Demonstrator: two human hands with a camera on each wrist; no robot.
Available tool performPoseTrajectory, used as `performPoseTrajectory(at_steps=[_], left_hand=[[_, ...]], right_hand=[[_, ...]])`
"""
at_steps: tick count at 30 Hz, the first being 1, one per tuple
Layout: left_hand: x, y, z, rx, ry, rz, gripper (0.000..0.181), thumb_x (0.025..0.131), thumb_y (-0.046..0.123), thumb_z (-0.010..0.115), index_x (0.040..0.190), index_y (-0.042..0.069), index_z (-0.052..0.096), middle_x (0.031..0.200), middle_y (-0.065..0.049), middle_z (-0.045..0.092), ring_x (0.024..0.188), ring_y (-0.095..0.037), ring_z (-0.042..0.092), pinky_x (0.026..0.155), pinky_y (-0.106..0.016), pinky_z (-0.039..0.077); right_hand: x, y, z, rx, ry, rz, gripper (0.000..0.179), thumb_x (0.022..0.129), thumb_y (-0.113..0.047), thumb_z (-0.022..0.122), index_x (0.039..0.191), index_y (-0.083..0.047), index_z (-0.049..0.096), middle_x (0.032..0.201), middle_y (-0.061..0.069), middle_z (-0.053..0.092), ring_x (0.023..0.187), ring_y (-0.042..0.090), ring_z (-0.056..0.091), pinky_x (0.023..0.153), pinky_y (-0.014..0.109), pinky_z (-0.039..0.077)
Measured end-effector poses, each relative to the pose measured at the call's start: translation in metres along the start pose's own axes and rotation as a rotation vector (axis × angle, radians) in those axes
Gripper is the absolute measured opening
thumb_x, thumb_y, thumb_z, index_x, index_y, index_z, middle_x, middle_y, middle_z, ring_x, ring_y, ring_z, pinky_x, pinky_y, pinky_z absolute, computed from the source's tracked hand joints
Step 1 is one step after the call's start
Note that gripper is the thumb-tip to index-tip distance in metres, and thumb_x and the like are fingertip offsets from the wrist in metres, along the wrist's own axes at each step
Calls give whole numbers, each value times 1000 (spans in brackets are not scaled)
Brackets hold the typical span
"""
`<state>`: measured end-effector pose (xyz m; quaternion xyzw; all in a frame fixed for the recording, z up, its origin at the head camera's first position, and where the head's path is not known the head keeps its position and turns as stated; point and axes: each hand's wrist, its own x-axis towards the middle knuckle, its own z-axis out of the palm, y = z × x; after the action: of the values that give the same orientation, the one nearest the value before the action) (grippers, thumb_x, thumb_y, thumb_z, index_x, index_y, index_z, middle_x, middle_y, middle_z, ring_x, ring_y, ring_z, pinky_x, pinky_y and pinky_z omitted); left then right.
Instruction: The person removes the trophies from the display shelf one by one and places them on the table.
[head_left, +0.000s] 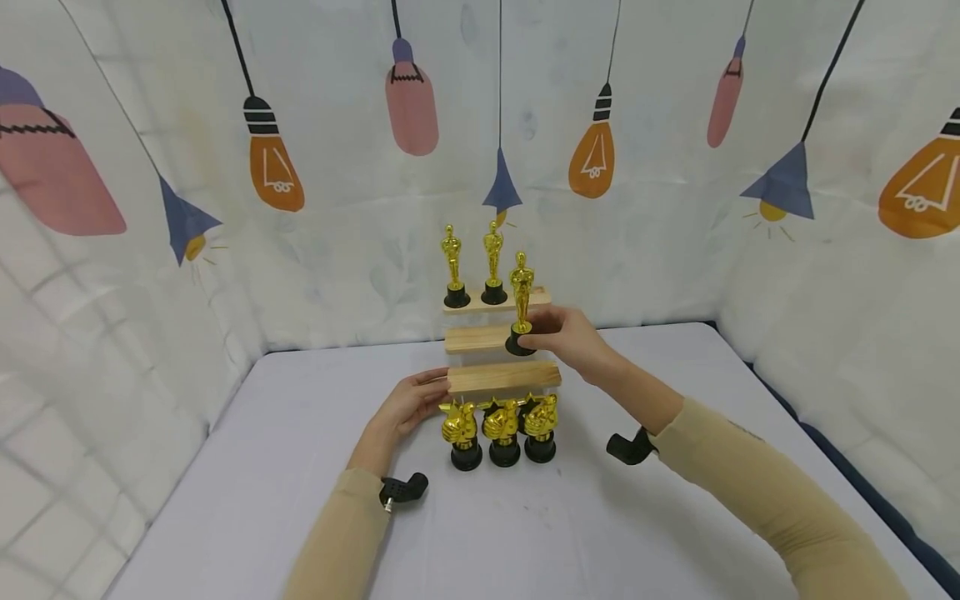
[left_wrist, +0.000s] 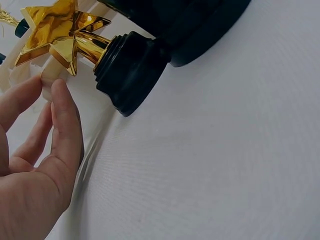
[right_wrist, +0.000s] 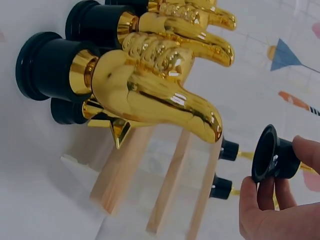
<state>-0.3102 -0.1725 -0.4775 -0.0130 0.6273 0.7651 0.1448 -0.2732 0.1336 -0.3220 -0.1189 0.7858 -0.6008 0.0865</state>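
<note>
Sleeves (head_left: 757, 492) are leading to the right hand (head_left: 573, 337) grasping a statuette (head_left: 522, 292) before the rack (head_left: 542, 297) bearing two figurines (head_left: 453, 258), left hand (head_left: 411, 402) pinching its lowest board (head_left: 502, 379).

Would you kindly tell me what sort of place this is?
Probably an indoor staging booth: white lamp-printed fabric walls border a white cloth-covered table, where a tiered wooden rack holds golden, black-based figurine trophies.

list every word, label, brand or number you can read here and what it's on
No readable text in any view.
Right sleeve: a small dark marking near the cuff, too small to tell whether it is lettering.
Trophies, wooden steps: no lettering visible.
Backdrop: printed lamps and bulbs, no words visible.
</note>
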Motion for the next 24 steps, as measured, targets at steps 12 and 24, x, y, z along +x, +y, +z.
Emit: performPoseTrajectory(at_steps=[12,24], left_hand=[[-1,-2,-3,12,-10,12,53,101,6,66,149,-7,45,137,-25,58,106,-20,69,90,-31,59],[1,-2,-3,16,-2,4,53,101,6,66,149,-6,45,139,-26,57,107,-20,69,90,-31,58]], right_hand=[[-19,8,6,-2,-18,-16,45,93,-13,78,132,1,59,122,13,65,114,28,60,104,46,48],[-35,10,15,35,-55,-29,41,93,-12,77,129,2,61,120,11,66,114,25,60,100,41,51]])
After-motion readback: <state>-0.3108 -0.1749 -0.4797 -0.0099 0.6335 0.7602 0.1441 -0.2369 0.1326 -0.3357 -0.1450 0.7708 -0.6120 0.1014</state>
